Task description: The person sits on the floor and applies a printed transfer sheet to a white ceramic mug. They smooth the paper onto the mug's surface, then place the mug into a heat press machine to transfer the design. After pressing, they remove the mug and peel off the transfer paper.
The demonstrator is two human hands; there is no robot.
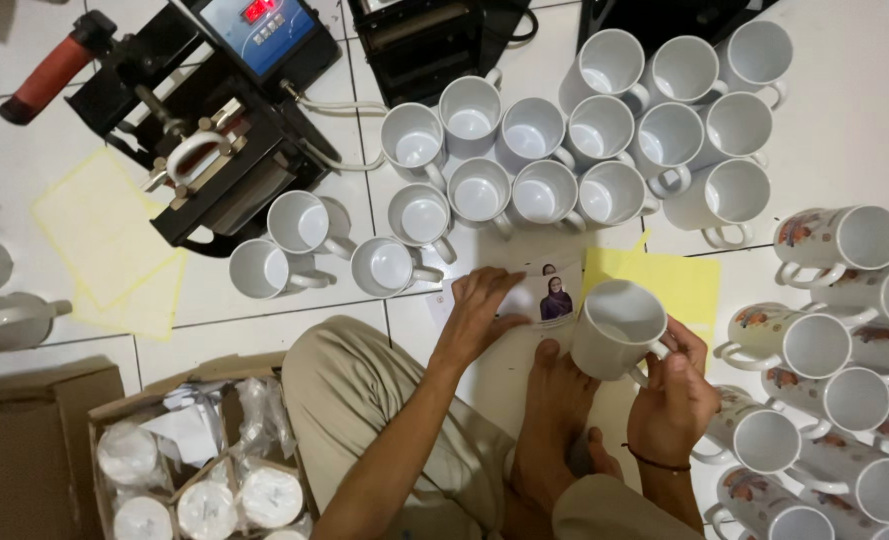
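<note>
Our right hand is curled tight around the handle of a plain white mug and holds it up off the floor, tipped a little. Our left hand lies flat and open, fingers spread, pressing down on a printed paper sheet with a small picture of a person on it. That sheet lies on the white tiles just left of the mug.

We think the mug could slip, since only the handle is gripped, and a drop on hard tile would break it. It could also bump our bare foot, which rests right under the mug.

More white mugs stand packed close together above the mug we hold. A wide swing could knock them over. Printed mugs sit just right of it, also easy to hit.

If our left hand lifts, the sheet may slide or curl. Yellow paper peeks out behind the mug. A black mug press stands far to its upper left.
</note>
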